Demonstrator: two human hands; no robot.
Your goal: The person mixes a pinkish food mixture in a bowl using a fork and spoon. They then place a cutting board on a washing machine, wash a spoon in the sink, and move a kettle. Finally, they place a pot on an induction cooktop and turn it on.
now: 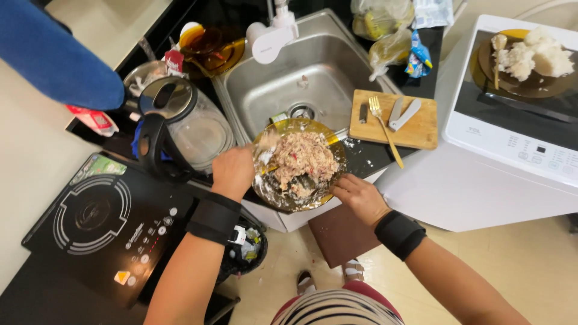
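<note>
An amber glass plate [333,140] rests on the front corner of the steel sink, piled with a pinkish minced mixture [303,157]. My left hand [233,171] grips the plate's left rim, fingers blurred against the food. At the plate's lower right edge, my right hand [356,194] holds the rim with its fingertips. Both wrists wear black bands.
A steel sink [328,78] with a white tap lies behind. A wooden board [415,129] holds a fork [385,129] and a peeler. Glass kettle [180,123] and black induction hob [102,222] at left. White appliance [512,144] at right carries a plate of white food [533,57].
</note>
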